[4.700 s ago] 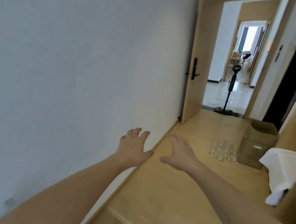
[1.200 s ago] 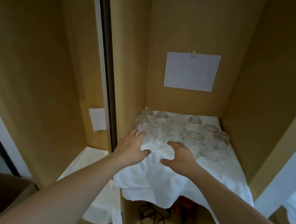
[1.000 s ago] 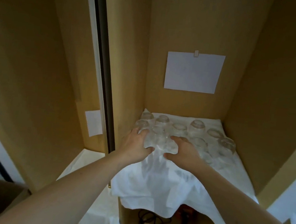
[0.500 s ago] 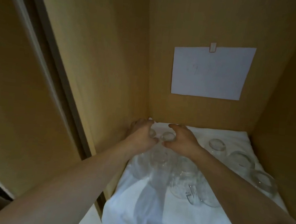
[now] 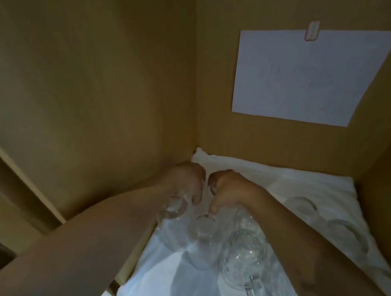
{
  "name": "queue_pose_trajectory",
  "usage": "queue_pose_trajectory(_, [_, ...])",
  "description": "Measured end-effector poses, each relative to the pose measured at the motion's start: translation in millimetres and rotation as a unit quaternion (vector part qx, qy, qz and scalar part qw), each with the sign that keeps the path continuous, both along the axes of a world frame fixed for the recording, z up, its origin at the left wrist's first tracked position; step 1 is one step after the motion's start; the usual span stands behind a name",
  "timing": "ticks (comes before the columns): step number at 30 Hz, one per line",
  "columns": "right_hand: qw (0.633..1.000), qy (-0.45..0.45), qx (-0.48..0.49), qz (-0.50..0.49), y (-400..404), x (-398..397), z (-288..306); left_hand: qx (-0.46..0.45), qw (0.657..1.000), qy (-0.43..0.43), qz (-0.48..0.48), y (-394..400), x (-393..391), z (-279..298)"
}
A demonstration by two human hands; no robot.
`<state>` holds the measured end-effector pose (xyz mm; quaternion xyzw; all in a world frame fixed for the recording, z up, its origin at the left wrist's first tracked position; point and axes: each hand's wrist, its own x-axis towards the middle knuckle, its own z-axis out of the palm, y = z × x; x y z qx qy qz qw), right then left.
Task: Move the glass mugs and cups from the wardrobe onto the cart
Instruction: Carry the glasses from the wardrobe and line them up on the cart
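Glassware crowds the white cloth (image 5: pixel 270 180) spread over the wardrobe (image 5: pixel 90 64) shelf, and both hands are reaching into its far-left corner, so the step in hand looks like the first pick-up rather than any carrying. The left hand (image 5: pixel 185 179) has its fingers curled downward over a small clear cup (image 5: pixel 175 208) against the left wall; the right hand (image 5: pixel 230 190) curls the same way just beside it, thumb and fingers bent down over glass that the hand largely hides, with a second small cup (image 5: pixel 204 223) directly below its thumb. Whether either grip has truly closed on a rim I cannot tell; the dim light and the clear glass blur the contact. Nearer the front edge stands a patterned glass mug (image 5: pixel 244 256) with its handle turned toward the viewer, and more cups (image 5: pixel 303 206) sit inverted toward the right wall. A white paper sheet (image 5: pixel 306 75) is clipped to the back panel. No cart shows, so nothing has visibly been transferred yet. The next move probably calls for a firm pinch on each piece and a straight lift, high enough to pass over the mug and neighbouring cups, since the pieces stand close together and a sideways drag could knock them or rumple the cloth.
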<state>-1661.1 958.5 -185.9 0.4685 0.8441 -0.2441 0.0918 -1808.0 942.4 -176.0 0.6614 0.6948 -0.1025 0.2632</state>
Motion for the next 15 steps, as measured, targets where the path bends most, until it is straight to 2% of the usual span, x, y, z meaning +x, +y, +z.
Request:
queue_pose_trajectory(6, [0.999,-0.033,-0.014,0.024,9.6,-9.4,-1.5,-0.002,1.0,-0.02,0.015,8.9,-4.1,-14.0])
queue_pose_trajectory(12, [0.999,-0.034,-0.013,0.012,6.5,-13.6,-3.2,0.038,0.997,-0.05,0.036,1.7,-6.1,-17.5])
queue_pose_trajectory(15, [1.0,-0.029,-0.002,-0.001,1.7,-12.2,1.2,0.037,0.998,-0.031,0.027,-2.7,-1.3,-12.6])
